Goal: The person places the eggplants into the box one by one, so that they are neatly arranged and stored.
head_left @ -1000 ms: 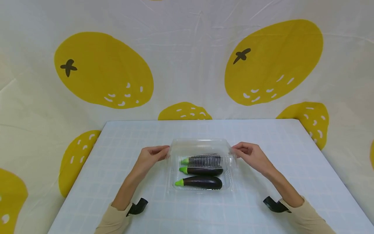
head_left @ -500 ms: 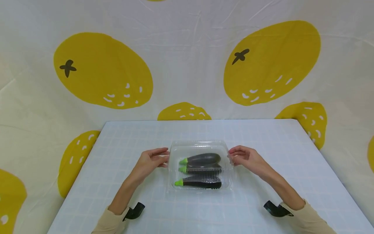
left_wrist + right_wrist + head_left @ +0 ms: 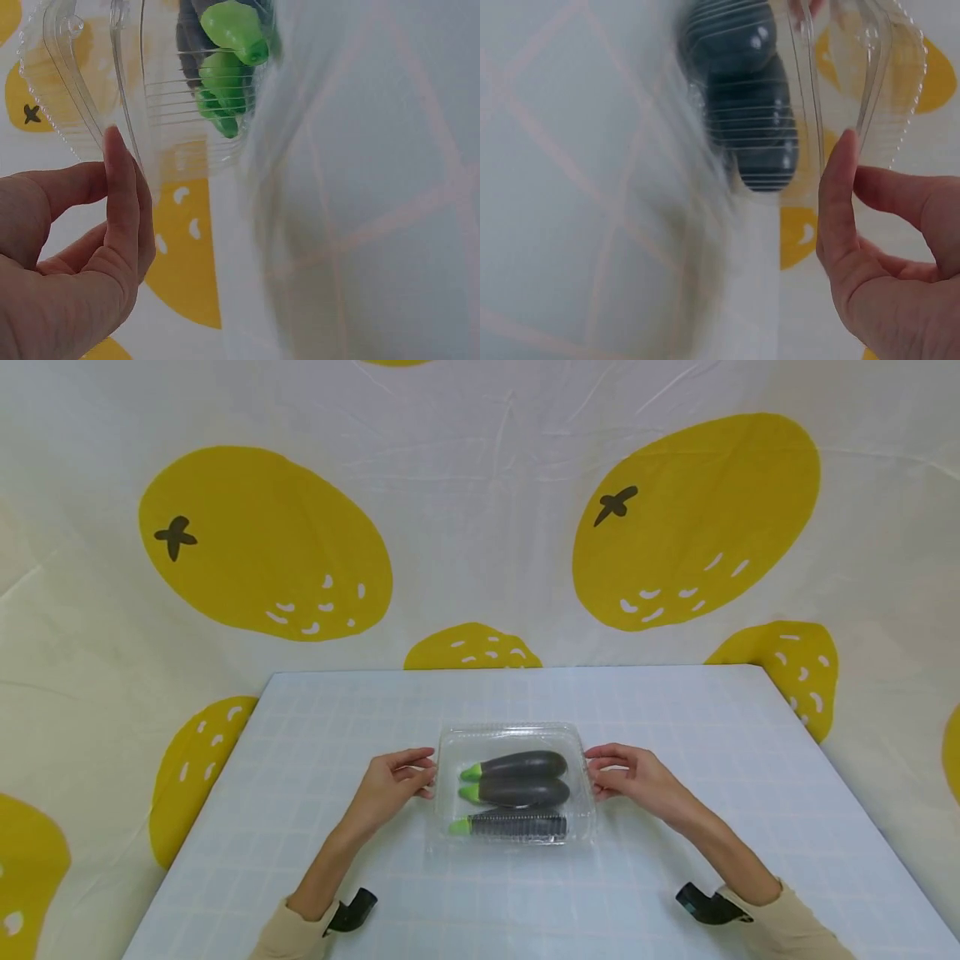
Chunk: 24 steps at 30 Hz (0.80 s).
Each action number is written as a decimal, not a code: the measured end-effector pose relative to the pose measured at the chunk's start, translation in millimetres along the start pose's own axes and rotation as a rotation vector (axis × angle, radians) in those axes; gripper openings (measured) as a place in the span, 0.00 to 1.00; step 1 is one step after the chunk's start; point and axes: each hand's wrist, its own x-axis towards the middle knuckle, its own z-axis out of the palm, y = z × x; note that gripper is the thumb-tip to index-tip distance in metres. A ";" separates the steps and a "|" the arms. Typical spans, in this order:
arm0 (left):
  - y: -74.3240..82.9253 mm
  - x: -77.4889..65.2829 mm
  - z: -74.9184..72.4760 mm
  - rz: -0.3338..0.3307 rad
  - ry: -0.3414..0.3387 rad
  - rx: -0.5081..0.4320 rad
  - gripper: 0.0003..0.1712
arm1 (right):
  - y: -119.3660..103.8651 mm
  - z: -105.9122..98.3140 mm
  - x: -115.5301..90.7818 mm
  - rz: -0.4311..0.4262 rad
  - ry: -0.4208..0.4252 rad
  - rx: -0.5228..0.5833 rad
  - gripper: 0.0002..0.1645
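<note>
A clear plastic clamshell container [image 3: 577, 739] stands on the table in the head view, its lid [image 3: 513, 737] lowered over three dark eggplants with green ends. The far eggplant [image 3: 525, 765] and middle eggplant [image 3: 525, 792] show through smooth plastic. Ribbed plastic crosses the near eggplant [image 3: 517, 825]. At the left side, my left hand [image 3: 386, 789] pinches the lid's edge between thumb [image 3: 120, 199] and fingers. My right hand [image 3: 637, 781] does the same at the right side, its thumb [image 3: 838, 199] right at the rim. Parts of the fingers are hidden behind the thumbs.
A pale checked cloth covers the table [image 3: 337, 710]. Behind it hangs a white curtain [image 3: 480, 510] printed with large yellow fruits. A black wrist camera [image 3: 352, 910] juts from the left sleeve, and another black camera [image 3: 708, 906] from the right.
The raised lid has swung down toward the person. Its ribbed front has passed from the far eggplant to the near one. Both hands have moved slightly lower and nearer along the container's sides.
</note>
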 end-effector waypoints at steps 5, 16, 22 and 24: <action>-4.3 -0.3 4.2 0.037 0.051 0.080 0.22 | 1.8 2.3 0.4 -0.042 0.014 0.002 0.25; -17.2 -4.2 7.7 0.097 0.146 0.188 0.19 | 16.0 11.7 -2.2 -0.114 0.138 -0.099 0.19; -19.6 -14.1 8.2 0.101 0.144 0.186 0.19 | 25.3 17.2 -9.8 -0.120 0.156 -0.123 0.17; -19.7 -18.3 8.5 0.093 0.138 0.185 0.20 | 27.3 18.6 -12.6 -0.124 0.151 -0.123 0.17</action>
